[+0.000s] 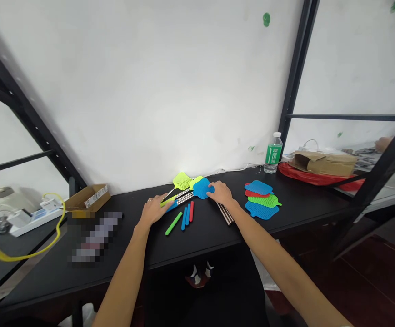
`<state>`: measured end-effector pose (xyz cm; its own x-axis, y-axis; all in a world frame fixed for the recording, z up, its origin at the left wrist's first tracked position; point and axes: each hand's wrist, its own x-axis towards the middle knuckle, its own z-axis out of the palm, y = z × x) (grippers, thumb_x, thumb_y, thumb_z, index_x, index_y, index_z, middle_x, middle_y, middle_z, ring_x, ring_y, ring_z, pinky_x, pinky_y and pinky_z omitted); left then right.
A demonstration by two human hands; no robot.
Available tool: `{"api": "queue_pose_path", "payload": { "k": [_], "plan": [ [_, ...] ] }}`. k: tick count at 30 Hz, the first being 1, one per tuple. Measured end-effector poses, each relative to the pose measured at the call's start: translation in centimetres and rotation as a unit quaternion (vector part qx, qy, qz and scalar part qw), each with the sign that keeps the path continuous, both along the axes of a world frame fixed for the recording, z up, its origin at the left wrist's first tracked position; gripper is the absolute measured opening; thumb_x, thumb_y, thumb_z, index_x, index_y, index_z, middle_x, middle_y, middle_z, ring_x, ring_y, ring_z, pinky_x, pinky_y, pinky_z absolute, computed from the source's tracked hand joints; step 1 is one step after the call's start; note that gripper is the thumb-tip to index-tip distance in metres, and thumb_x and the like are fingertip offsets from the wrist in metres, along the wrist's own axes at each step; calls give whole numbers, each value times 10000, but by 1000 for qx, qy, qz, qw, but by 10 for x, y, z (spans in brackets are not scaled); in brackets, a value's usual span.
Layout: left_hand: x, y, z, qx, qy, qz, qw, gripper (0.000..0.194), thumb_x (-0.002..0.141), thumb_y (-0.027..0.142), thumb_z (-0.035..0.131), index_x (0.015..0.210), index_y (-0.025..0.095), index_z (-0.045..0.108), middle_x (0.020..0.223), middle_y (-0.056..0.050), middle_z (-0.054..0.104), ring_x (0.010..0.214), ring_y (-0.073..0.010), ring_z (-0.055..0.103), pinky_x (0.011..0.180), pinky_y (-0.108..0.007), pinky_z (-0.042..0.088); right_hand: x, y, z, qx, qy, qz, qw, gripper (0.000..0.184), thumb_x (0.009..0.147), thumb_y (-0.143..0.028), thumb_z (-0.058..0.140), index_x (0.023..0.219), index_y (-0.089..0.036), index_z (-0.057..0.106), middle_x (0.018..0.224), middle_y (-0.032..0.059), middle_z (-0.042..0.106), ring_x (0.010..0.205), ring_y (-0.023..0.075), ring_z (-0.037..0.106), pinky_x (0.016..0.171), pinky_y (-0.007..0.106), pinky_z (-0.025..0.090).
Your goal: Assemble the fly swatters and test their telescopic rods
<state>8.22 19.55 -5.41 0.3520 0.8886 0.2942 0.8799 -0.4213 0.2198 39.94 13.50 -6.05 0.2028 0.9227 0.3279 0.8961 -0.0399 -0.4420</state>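
Observation:
A blue fly swatter lies across the back of the desk, its head [201,187] on the right and its blue handle [172,205] on the left. My left hand [152,210] is closed over the blue handle and a yellow-green one beside it. At the blue head's right edge, my right hand [220,193] grips with thumb and fingers. Yellow-green swatter heads [182,180] lie just behind, partly covered. In front are a green handle [173,223], two blue handles [185,218] and a red handle [191,211]. Several metal rods [225,214] rest below my right wrist.
Loose swatter heads [261,200] in blue, red and green are piled at right. A water bottle [273,154] stands behind them. A small cardboard box [87,200] is at left, near a yellow cable [59,227]. Another person's hand [383,144] shows at far right.

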Motion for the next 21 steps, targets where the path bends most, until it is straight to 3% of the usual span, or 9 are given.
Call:
{"api": "queue_pose_path", "payload": {
  "k": [5,11,14,16,21],
  "plan": [
    [8,-7,3,-3,23,-65,998,654,792,713,527,1266,275,634,1347,-86,575,1184,-315,533,1002,-396,386,1,0,0,-3,2,-1,1000,435,835,-366,610,1249,-234,624,1209,133,604,1123,321,545,847,375,452],
    [13,-10,0,13,32,-70,997,602,820,646,540,1314,309,603,1432,-65,515,1229,-339,515,993,-427,410,4,4,-3,4,15,31,999,449,831,-376,623,1253,-222,628,1224,127,624,1157,310,544,898,365,443],
    [22,-16,-1,23,50,-94,994,586,875,616,484,1399,355,515,1515,-47,430,1314,-345,447,1042,-459,374,5,7,-6,8,13,70,997,460,831,-359,622,1267,-211,626,1264,114,619,1187,292,537,958,356,417],
    [27,-19,-1,14,57,-113,992,547,928,585,402,1420,361,485,1499,-35,457,1329,-318,436,1053,-452,367,5,8,-7,5,8,80,997,472,829,-353,626,1279,-208,619,1288,113,610,1201,287,531,980,356,404],
    [16,-15,-1,12,62,-73,995,502,962,540,340,1415,378,483,1451,-18,518,1297,-320,464,1021,-478,389,5,6,-6,0,-7,80,997,475,841,-335,624,1301,-219,601,1330,99,581,1216,289,514,995,361,395]
  ]
}}
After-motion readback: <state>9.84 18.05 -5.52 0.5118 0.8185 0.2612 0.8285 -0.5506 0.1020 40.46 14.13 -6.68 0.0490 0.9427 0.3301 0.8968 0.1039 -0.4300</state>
